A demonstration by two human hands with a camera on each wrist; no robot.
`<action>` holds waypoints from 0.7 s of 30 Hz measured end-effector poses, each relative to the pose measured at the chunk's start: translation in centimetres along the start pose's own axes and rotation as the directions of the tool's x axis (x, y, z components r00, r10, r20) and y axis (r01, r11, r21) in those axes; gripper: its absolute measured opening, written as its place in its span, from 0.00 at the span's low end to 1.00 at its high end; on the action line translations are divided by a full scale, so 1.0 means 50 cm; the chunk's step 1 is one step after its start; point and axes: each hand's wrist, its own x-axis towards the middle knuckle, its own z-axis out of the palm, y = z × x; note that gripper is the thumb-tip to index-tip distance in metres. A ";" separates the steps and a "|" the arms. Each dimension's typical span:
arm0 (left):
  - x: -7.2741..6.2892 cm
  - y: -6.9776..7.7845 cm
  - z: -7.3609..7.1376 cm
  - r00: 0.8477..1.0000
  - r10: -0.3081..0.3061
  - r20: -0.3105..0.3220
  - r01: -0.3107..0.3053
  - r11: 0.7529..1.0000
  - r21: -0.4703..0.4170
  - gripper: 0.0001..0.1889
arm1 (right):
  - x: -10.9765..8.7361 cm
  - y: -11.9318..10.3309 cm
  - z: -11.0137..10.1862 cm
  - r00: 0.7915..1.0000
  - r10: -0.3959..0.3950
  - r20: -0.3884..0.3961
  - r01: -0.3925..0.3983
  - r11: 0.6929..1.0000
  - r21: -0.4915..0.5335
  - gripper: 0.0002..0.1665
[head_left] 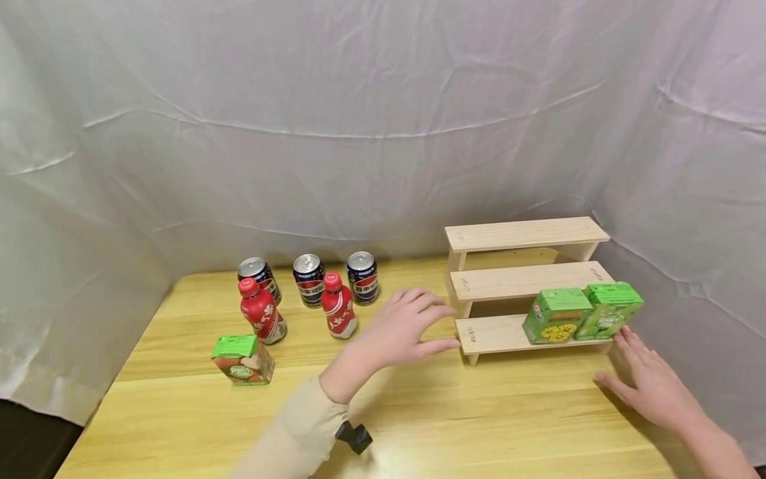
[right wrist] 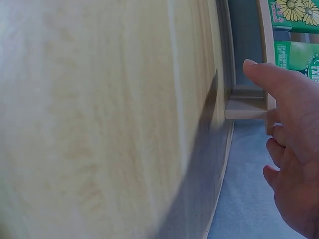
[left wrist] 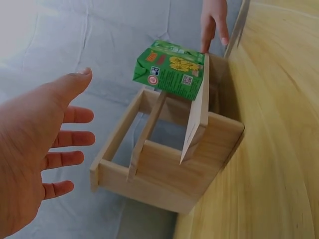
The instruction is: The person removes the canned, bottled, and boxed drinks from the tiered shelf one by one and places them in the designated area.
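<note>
My left hand [head_left: 407,329] is held with its fingers apart beside the left end of the lowest tier of a three-tier wooden shelf [head_left: 497,334]; nothing is in it. In the left wrist view a gap shows between this hand [left wrist: 30,154] and the shelf. At the shelf's other end, my right hand [head_left: 655,386] has its fingertips by the lowest tier's corner; exact contact is hard to tell. Two green drink cartons stand side by side on that tier: one with yellow flowers [head_left: 556,316], and a lighter green one [head_left: 610,311] nearest the right hand.
To the left on the wooden table [head_left: 479,426] stand cola cans [head_left: 309,279], two red-capped bottles [head_left: 261,313] and a carton with a green top [head_left: 242,360]. Grey cloth [head_left: 359,133] hangs behind the table and along its sides.
</note>
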 end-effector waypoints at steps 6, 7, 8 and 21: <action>0.029 0.009 0.023 1.000 0.003 -0.030 -0.003 1.000 -0.004 0.26 | -0.001 -0.003 -0.002 1.000 0.007 0.006 -0.007 1.000 -0.001 0.50; 0.034 0.010 0.026 0.999 0.002 -0.041 -0.002 1.000 0.002 0.25 | 0.000 -0.003 -0.003 1.000 0.007 0.006 -0.007 1.000 -0.002 0.49; 0.039 0.012 0.029 0.999 0.001 -0.050 0.000 1.000 0.004 0.25 | 0.000 -0.004 -0.004 1.000 0.006 0.003 -0.006 1.000 -0.004 0.49; 0.107 0.049 0.068 0.997 -0.021 -0.076 0.026 0.997 0.068 0.24 | 0.014 -0.002 -0.015 0.999 -0.012 -0.035 0.011 1.000 -0.019 0.45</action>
